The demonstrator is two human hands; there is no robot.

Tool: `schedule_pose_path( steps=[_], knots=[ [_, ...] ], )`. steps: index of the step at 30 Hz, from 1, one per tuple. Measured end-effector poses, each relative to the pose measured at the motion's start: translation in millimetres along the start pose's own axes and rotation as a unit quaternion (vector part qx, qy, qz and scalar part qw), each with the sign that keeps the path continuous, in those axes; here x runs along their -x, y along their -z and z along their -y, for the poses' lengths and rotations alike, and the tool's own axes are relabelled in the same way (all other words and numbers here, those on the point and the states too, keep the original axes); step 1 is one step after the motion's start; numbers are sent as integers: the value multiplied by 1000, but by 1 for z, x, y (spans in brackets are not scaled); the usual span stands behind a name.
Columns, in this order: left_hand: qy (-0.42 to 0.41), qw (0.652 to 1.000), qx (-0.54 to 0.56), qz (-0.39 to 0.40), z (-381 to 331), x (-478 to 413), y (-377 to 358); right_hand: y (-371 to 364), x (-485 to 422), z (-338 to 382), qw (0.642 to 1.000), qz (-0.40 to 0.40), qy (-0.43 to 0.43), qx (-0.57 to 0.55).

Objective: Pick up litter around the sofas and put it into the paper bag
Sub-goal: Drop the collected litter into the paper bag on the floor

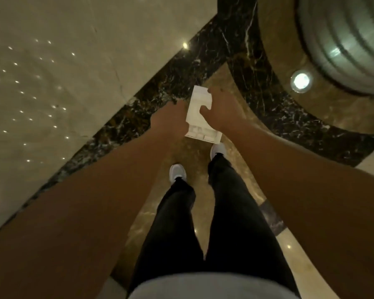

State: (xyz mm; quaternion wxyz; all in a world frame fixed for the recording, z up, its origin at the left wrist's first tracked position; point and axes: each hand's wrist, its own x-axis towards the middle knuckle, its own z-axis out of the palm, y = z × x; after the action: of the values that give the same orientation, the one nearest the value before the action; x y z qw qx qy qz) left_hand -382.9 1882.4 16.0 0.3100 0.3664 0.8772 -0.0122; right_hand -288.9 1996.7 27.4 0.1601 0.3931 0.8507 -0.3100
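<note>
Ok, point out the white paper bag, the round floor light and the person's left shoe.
white paper bag point(195, 108), head view, on its upper side panel.
round floor light point(301, 81), head view, on the glowing lens.
left shoe point(177, 172), head view, on its toe.

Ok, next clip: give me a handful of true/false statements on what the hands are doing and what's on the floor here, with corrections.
1. Both hands hold the white paper bag. True: the left hand is at its left side and the right hand at its right.
2. The bag is lying on the floor. False: it is held up in the air in front of the person, above the shoes.
3. The person wears white shoes and dark trousers. True.
4. A sofa fills the left of the view. False: only pale polished floor with light reflections shows there.
5. A round lit floor lamp sits beside a ribbed column base. True.
</note>
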Motion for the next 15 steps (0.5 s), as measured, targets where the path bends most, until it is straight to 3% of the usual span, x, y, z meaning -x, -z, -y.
schedule_pose_path(
  steps=[5, 10, 15],
  knots=[
    [27, 998, 29, -47, -7, 133, 88, 66, 110, 73, 991, -64, 100, 56],
    [27, 996, 11, -84, -22, 204, 119, 105, 170, 106, 983, -98, 143, 67],
    [88, 985, 18, -150, -16, 258, 144, 126, 206, 117, 964, -85, 226, 114]
  ],
)
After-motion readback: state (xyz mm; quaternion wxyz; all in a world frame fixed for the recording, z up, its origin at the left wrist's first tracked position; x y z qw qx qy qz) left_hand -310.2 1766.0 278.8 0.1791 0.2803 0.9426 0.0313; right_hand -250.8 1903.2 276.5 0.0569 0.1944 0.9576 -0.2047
